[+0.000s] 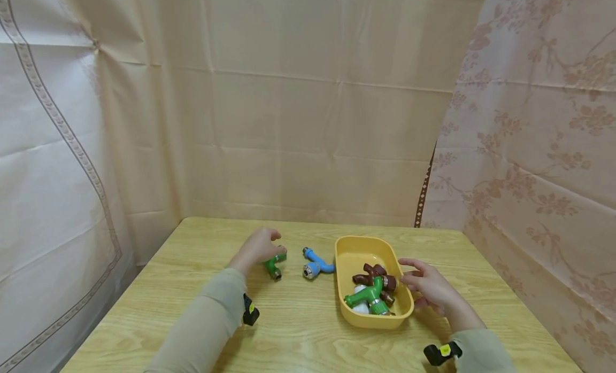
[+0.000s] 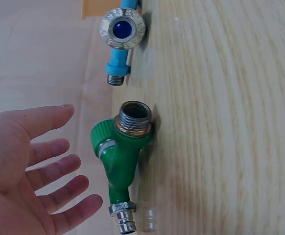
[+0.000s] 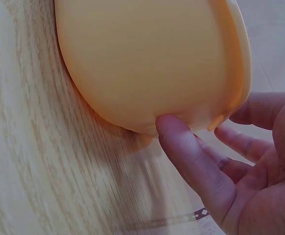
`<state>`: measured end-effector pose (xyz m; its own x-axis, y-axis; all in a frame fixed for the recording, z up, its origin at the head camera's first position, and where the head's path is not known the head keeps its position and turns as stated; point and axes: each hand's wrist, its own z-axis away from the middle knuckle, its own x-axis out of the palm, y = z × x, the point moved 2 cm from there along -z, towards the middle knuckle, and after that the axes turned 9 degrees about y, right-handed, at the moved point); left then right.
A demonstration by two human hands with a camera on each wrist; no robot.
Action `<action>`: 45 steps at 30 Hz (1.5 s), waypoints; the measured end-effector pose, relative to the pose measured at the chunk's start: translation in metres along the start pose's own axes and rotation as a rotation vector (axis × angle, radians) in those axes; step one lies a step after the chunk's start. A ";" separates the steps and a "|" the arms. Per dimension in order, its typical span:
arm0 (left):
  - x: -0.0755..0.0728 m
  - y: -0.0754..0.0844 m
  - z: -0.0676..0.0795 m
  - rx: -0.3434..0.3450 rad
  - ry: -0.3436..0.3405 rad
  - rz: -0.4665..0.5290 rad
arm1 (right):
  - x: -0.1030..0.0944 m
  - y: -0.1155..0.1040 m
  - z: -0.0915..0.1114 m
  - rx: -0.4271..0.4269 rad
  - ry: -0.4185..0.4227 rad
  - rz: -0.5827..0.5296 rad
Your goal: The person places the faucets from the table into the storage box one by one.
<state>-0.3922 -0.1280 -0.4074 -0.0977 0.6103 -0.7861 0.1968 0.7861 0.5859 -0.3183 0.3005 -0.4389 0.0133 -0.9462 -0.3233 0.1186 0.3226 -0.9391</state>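
Observation:
A green tap (image 1: 274, 265) (image 2: 120, 161) lies on the wooden table (image 1: 298, 335). My left hand (image 1: 257, 247) (image 2: 32, 166) hovers just over it, fingers spread and apart from it, holding nothing. A blue tap (image 1: 315, 263) (image 2: 121, 36) lies to its right, beside a yellow tub (image 1: 353, 250) (image 3: 147, 58). In the tub lie a green tap (image 1: 368, 296), a brown tap (image 1: 375, 277) and a white piece. My right hand (image 1: 428, 287) (image 3: 240, 161) rests at the tub's right side, thumb touching its wall, fingers relaxed.
Cloth curtains (image 1: 308, 111) enclose the table on the left, back and right. Bare tabletop lies in front of the tub and on the left. Small black cameras (image 1: 250, 311) sit on both wrists.

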 end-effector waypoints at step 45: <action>0.027 -0.014 -0.008 -0.052 -0.022 -0.069 | -0.002 0.000 -0.002 -0.022 -0.027 -0.028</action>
<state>-0.4052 -0.1218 -0.4357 -0.0873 0.5531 -0.8286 0.1397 0.8303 0.5395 -0.3204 0.3024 -0.4389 0.0374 -0.9552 -0.2935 0.0970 0.2958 -0.9503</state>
